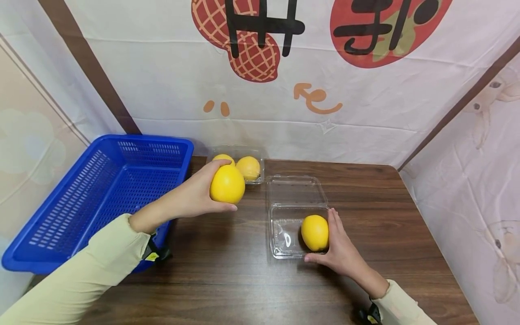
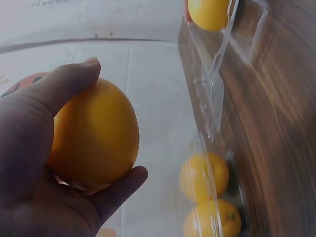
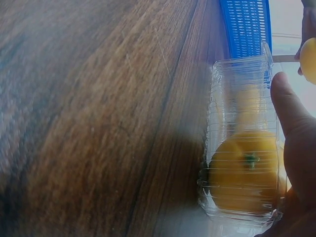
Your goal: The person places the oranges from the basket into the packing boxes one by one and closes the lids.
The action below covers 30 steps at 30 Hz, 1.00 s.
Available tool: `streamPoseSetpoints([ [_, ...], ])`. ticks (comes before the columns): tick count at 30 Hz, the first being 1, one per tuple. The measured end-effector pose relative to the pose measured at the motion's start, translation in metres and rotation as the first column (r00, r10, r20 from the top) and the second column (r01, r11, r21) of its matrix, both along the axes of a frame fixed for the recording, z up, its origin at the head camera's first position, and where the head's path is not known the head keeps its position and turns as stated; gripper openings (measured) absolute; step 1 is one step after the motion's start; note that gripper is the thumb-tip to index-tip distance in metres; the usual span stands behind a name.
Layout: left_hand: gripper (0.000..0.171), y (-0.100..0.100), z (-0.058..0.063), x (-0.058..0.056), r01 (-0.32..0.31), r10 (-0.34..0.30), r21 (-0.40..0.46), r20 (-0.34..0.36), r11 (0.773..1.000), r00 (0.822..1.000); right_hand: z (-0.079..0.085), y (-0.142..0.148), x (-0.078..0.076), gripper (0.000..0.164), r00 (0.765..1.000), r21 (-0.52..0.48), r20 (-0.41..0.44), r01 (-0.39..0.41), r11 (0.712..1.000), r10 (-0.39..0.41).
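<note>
My left hand (image 1: 203, 192) grips a yellow-orange orange (image 1: 227, 184) in the air, fingers and thumb round its sides. Close up in the left wrist view, the held orange (image 2: 96, 136) fills the palm. An open clear plastic clamshell box (image 1: 280, 232) lies on the table, its lid (image 1: 296, 189) folded back. Inside its right half sits another orange (image 1: 314, 232). My right hand (image 1: 339, 248) holds this orange from the right, fingers along its far right side and thumb at the box's near rim. Through the box wall, the right wrist view shows its green stem end (image 3: 252, 160).
A large blue plastic basket (image 1: 109, 194) stands at the left. Near the back wall, behind my left hand, is another clear box (image 1: 260, 171) with two oranges (image 2: 212, 197) in it. A printed white cloth (image 1: 365, 117) hangs behind the brown wooden table (image 1: 227, 289).
</note>
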<state>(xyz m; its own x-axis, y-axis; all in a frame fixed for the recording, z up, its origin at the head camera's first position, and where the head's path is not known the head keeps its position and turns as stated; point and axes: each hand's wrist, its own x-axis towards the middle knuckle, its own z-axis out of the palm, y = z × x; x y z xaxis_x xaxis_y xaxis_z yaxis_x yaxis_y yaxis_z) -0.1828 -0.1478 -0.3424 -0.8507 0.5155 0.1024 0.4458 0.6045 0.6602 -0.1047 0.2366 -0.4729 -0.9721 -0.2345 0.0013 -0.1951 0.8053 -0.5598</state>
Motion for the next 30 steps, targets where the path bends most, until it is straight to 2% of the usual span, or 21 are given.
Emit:
streamPoseSetpoints([
  [10, 0.105, 0.027, -0.004, 0.006, 0.003, -0.004, 0.029, 0.024, 1.000, 1.000, -0.001, 0.000, 0.000, 0.142, 1.000, 0.000, 0.002, 0.002, 1.000, -0.002],
  [17, 0.102, 0.044, -0.010, 0.010, 0.037, -0.036, 0.093, -0.009, 0.995, 0.999, -0.001, 0.000, 0.000, 0.142, 1.000, 0.000, 0.001, 0.004, 1.000, -0.004],
  [30, 0.102, 0.077, -0.032, 0.016, 0.051, -0.061, 0.169, 0.055, 0.984, 0.997, -0.002, 0.001, 0.000, 0.142, 1.000, 0.001, 0.009, 0.005, 1.000, -0.005],
])
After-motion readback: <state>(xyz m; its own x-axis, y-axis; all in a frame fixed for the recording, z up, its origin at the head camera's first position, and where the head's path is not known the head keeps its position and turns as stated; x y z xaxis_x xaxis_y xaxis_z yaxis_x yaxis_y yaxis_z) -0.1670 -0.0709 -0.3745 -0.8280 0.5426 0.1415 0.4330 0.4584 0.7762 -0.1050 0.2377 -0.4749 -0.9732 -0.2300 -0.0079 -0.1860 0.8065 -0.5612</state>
